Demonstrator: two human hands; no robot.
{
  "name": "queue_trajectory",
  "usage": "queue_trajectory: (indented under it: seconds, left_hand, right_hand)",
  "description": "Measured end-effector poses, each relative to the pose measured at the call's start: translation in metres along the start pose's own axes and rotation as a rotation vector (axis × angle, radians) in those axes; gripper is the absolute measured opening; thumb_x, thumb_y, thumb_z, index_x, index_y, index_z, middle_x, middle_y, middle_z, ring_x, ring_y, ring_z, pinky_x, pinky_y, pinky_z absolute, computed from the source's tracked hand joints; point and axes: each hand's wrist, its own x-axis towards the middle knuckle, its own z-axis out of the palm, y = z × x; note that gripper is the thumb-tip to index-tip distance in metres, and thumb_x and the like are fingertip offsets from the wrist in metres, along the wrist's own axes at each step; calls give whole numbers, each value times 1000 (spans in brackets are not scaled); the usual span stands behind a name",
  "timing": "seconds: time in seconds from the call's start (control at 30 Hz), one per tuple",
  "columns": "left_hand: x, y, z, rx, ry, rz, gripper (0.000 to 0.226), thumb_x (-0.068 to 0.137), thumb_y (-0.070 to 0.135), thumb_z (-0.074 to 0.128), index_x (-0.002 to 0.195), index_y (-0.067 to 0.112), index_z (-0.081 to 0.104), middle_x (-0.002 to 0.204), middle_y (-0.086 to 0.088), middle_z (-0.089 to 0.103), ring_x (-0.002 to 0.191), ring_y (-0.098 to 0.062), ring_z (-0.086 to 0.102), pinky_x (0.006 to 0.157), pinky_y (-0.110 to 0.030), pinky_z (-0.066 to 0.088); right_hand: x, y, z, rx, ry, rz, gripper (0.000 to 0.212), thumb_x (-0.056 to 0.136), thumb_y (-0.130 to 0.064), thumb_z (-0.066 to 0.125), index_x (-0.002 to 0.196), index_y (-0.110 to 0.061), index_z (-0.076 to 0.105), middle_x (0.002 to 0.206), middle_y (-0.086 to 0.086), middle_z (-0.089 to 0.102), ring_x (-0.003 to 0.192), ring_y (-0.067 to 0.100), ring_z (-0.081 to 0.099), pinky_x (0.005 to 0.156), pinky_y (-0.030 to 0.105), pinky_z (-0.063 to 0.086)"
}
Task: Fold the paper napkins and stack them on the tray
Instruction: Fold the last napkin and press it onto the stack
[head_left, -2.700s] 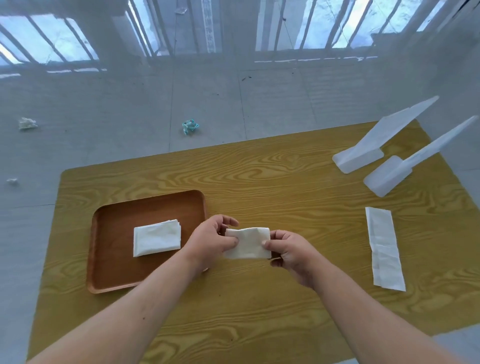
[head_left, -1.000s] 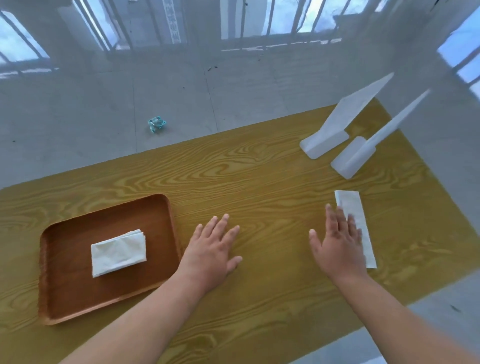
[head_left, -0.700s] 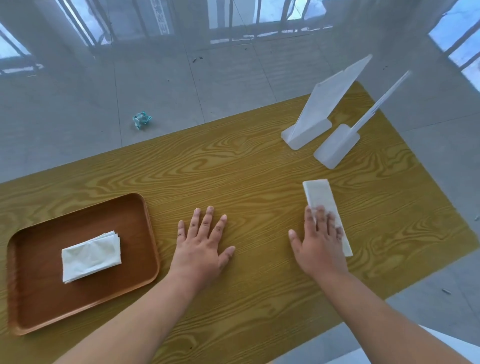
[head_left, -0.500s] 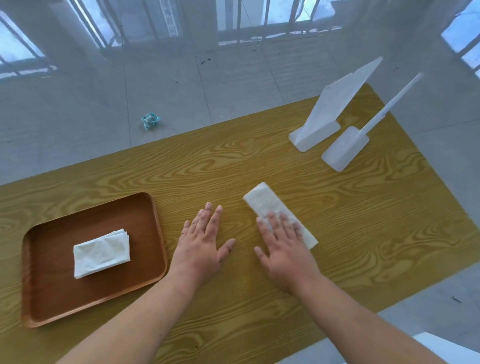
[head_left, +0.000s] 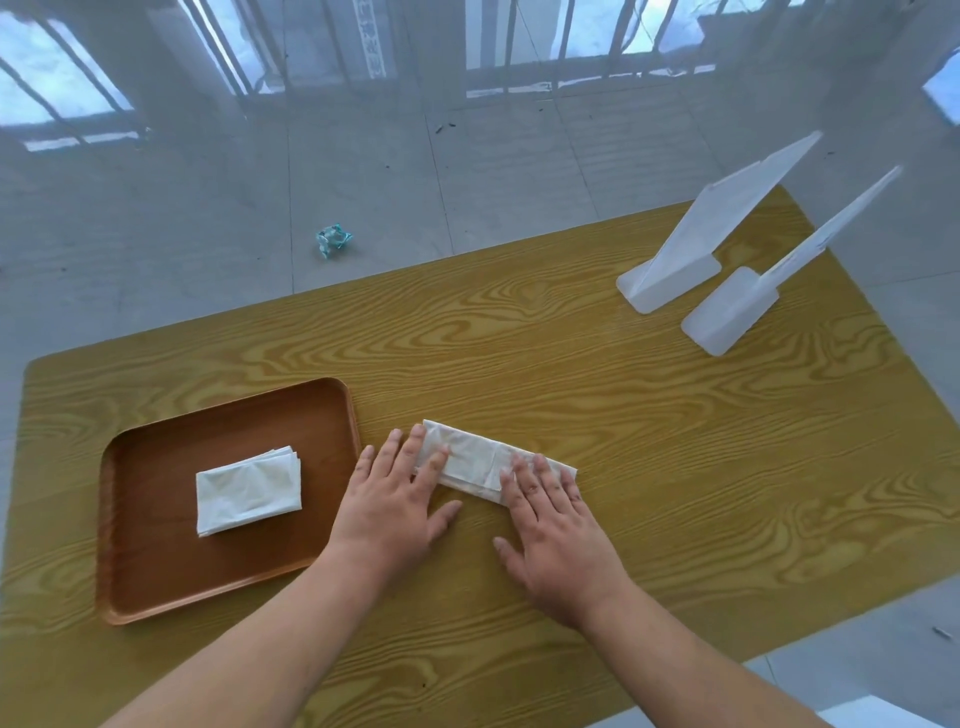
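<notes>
A long white paper napkin (head_left: 475, 460) lies flat on the wooden table just right of the tray. My left hand (head_left: 397, 506) rests flat with its fingertips on the napkin's left end. My right hand (head_left: 558, 540) lies flat with spread fingers on the napkin's right end. Neither hand grips it. A brown wooden tray (head_left: 156, 582) sits at the left of the table and carries a small stack of folded white napkins (head_left: 248, 489) in its middle.
Two white plastic stands (head_left: 675, 270) (head_left: 732, 312) lean at the table's far right corner. A crumpled blue-white wrapper (head_left: 332, 241) lies on the tiled floor beyond the table (head_left: 675, 441). The table's near edge runs under my forearms.
My right hand slid the long napkin from the right side of the table to the middle, in front of me. My left hand's fingertips now rest on its left end.
</notes>
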Motion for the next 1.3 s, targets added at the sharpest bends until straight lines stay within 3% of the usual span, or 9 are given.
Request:
queue_trajectory:
  seconds: [0.3,0.43,0.57,0.73,0.9,1.03,1.13,1.23,1.3]
  left_hand:
    - [21,12,-14,-141,49,-97,82,100,67,33,165,21,13,174,-3,7,159,-24,6,129,-47,11]
    - [34,6,-30,-124,76,-111,69,91,64,60,144,21,51,162,-3,39,149,-25,31,122,-45,31]
    - [43,7,-43,-162,53,-119,29,85,54,72,92,31,55,111,8,57,111,-19,53,88,-34,47]
    - [45,18,-54,-718,-22,-399,21,74,30,66,87,35,51,75,6,67,66,-16,63,52,-31,42]
    - [45,42,-63,-930,7,-357,19,67,36,64,86,37,59,76,9,70,65,-11,65,53,-30,48]
    - [40,68,-63,-1072,21,-310,28,71,56,69,93,41,59,80,8,71,67,-10,68,60,-34,57]
    - [38,81,-61,-1236,-42,-264,41,75,71,67,99,38,62,87,6,74,76,-11,74,72,-42,62]
    - [32,80,-52,-888,26,-143,31,88,68,54,103,42,62,97,17,70,88,-3,66,72,-33,55]
    - [29,73,-41,-467,53,29,35,97,55,50,124,36,60,128,16,62,120,-8,55,94,-31,49]
  right_hand:
    - [5,16,-3,-53,-7,-92,72,104,-59,20,161,-20,0,169,2,-11,152,18,-24,122,44,-8]
    - [6,23,-8,-60,-31,-134,70,104,-57,19,161,-22,-1,169,0,-14,151,16,-27,122,43,-12]
    - [6,22,-10,-61,-36,-138,70,104,-57,19,161,-22,-3,168,0,-15,150,16,-28,121,42,-14]
    - [6,18,-12,-38,-46,-130,70,104,-56,20,161,-22,-2,168,0,-16,150,17,-29,121,43,-15]
    - [9,11,-16,35,-16,-148,68,104,-45,29,162,-19,4,169,1,-7,153,19,-20,125,44,-10]
    - [-1,13,-21,151,163,-29,60,96,-21,47,154,-10,37,162,10,35,152,32,24,122,51,23]
    - [-11,25,-19,210,300,169,48,83,-14,61,131,-10,57,133,6,61,125,33,54,101,47,46]
    - [-18,36,-20,292,474,330,38,80,-11,54,118,-13,57,115,5,63,106,31,57,89,45,50]
    - [-21,42,-23,302,546,334,41,81,-16,45,120,-11,57,117,7,63,108,31,56,91,45,49]
